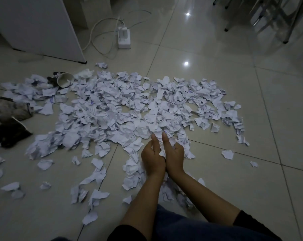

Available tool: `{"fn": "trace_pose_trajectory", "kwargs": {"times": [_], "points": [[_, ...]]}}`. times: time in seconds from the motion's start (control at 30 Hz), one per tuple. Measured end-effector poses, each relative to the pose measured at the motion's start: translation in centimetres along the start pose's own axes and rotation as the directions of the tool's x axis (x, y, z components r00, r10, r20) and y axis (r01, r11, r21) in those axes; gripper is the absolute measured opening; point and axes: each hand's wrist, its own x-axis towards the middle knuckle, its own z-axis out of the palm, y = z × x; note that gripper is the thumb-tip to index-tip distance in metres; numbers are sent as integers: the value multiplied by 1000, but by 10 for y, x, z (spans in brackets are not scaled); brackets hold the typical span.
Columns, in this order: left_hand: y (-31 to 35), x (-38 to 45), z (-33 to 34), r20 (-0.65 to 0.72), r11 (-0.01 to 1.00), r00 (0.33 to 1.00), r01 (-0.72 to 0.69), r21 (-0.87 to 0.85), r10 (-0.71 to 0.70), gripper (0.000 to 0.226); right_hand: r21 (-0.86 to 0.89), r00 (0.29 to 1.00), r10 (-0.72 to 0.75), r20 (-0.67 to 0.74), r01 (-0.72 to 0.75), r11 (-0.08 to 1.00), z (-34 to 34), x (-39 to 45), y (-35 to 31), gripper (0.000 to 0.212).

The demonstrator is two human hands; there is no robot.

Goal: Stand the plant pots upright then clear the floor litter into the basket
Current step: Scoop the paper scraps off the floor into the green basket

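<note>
Crumpled white paper scraps (112, 105) cover the tiled floor in a wide heap. My left hand (151, 155) and my right hand (173, 152) are pressed together at the heap's near edge, cupping a bunch of paper scraps (162, 150) between the palms, fingers pointing away from me. A white paper cup (65, 80) lies on its side at the far left of the heap. Two dark pots lie tipped over at the left edge: a grey one (11, 109) and a darker one (10, 134) with soil. No basket is in view.
A white cabinet (37, 26) stands at the back left. A white power strip (124, 38) with loose cables lies behind the heap. Chair legs (284, 20) stand at the back right. Bare tiles lie to the right and near left.
</note>
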Motion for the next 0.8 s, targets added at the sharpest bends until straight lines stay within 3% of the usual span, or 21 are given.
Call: {"fn": "trace_pose_trajectory", "kwargs": {"times": [0.1,0.33,0.8], "points": [[12,4,-7,-35,998,999,5,-61,-7,52,27,1000,9,0,-9,1000,10,2,-7,57],[28,24,-44,-165,999,986,-10,-30,5,57,46,992,66,106,-72,996,51,-8,-30,53],[147,82,-183,-433,992,900,-92,-90,44,58,34,914,-91,395,85,996,201,-37,-144,57]]}}
